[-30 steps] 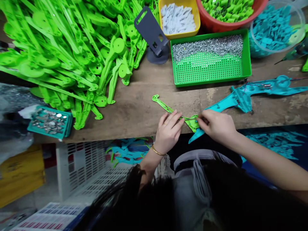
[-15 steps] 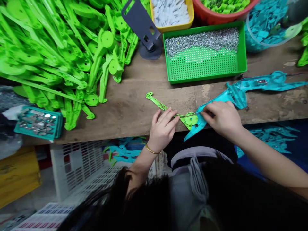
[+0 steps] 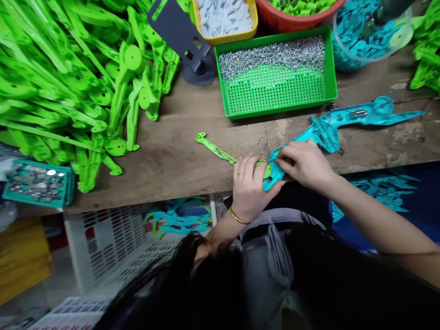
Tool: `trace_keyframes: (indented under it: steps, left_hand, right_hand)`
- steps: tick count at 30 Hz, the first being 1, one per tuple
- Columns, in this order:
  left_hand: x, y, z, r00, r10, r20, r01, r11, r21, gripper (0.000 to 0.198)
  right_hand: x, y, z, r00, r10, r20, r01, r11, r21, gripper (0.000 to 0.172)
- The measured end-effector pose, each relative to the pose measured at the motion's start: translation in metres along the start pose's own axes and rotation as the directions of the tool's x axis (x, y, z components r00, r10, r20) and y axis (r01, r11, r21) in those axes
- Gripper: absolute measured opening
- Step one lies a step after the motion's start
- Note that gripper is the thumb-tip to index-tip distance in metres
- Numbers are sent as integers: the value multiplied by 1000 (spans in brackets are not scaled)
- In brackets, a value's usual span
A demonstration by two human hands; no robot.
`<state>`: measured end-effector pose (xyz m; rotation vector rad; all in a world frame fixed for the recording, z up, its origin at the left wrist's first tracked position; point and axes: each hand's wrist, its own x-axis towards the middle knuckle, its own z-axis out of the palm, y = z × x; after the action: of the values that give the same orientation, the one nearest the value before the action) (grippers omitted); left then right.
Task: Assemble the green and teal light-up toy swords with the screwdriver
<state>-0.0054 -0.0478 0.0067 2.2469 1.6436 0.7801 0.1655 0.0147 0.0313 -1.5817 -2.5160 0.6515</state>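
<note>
A long light-green plastic arm with a round end (image 3: 216, 150) lies on the bench and overlaps the tip of a blue gun-shaped plastic shell (image 3: 364, 112). My left hand (image 3: 252, 190) is closed over the joint, fingers on the green round end and thumb along the blue tip. The fingers cover most of that round end. Just to the right, my right hand (image 3: 307, 162) is closed in a pinch above the blue shell, at the end of a thin dark wire that runs from the green arm. The fingertips largely hide the wire.
A green tray of screws (image 3: 280, 110) stands behind my hands, beside a dark phone stand (image 3: 197, 68). Green plastic parts (image 3: 68, 91) are heaped at left, near a teal tray of metal discs (image 3: 68, 188). Yellow (image 3: 228, 39), red (image 3: 299, 20) and clear (image 3: 360, 64) containers line the back.
My left hand has moved right, from the green arm onto its round end and the blue tip. My right hand stays pinched near the joint. The whole view has shifted slightly.
</note>
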Motion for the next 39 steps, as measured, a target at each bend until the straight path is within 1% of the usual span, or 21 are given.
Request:
trace_keyframes:
  steps: [2, 5, 7, 9, 14, 16, 18, 22, 24, 27, 31, 33, 36, 39]
  left_hand:
    - [0, 1, 3, 1000, 0, -11, 0, 1000, 27, 55]
    - [-1, -2, 4, 1000, 2, 6, -2, 1000, 30, 53]
    - [-1, -4, 2, 1000, 6, 21, -6, 999, 34, 50]
    - [-1, -5, 2, 999, 13, 33, -15, 999, 47, 47]
    - [-1, -6, 2, 998, 45, 39, -46, 998, 39, 47]
    - [0, -4, 2, 997, 53, 64, -55, 998, 30, 47]
    - [2, -2, 2, 993, 51, 104, -57, 997, 58, 46]
    - [6, 3, 1, 990, 43, 133, -60, 990, 129, 40]
    - [6, 4, 1, 989, 41, 140, -60, 990, 130, 39]
    - [6, 2, 1, 987, 28, 158, -49, 990, 132, 40]
    - [6, 1, 1, 988, 37, 150, -54, 992, 113, 40]
    - [6, 1, 1, 988, 40, 149, -56, 993, 106, 40]
    - [5, 1, 1, 988, 40, 150, -59, 990, 127, 41]
    - [5, 1, 2, 988, 58, 141, -78, 987, 144, 41]
  right_hand:
    - [-1, 3, -1, 1000, -4, -8, 5, 999, 43, 16]
    - [-2, 8, -4, 1000, -23, -9, 24, 990, 141, 14]
    - [-3, 10, -5, 999, -36, 4, 34, 985, 167, 14]
    - [-4, 9, -5, 999, -30, 14, 28, 992, 125, 14]
    - [-2, -3, -1, 1000, 6, 6, -6, 997, -79, 17]
    - [-1, -5, -2, 1000, 18, 16, -16, 994, -108, 18]
    - [1, -4, -5, 999, 29, 45, -26, 996, -83, 18]
    - [2, 8, -16, 990, -11, 139, -1, 997, 83, 18]
    - [2, 14, -20, 990, -22, 141, 7, 994, 108, 21]
    - [2, 15, -22, 994, 28, 107, -33, 999, 43, 22]
    - [7, 5, -20, 981, 142, 130, -132, 988, -81, 20]
    - [10, 0, -19, 977, 175, 120, -157, 977, -145, 22]
    - [12, -3, -17, 984, 158, 88, -138, 971, -197, 24]
    - [8, 2, -19, 987, 134, 87, -120, 981, -150, 22]
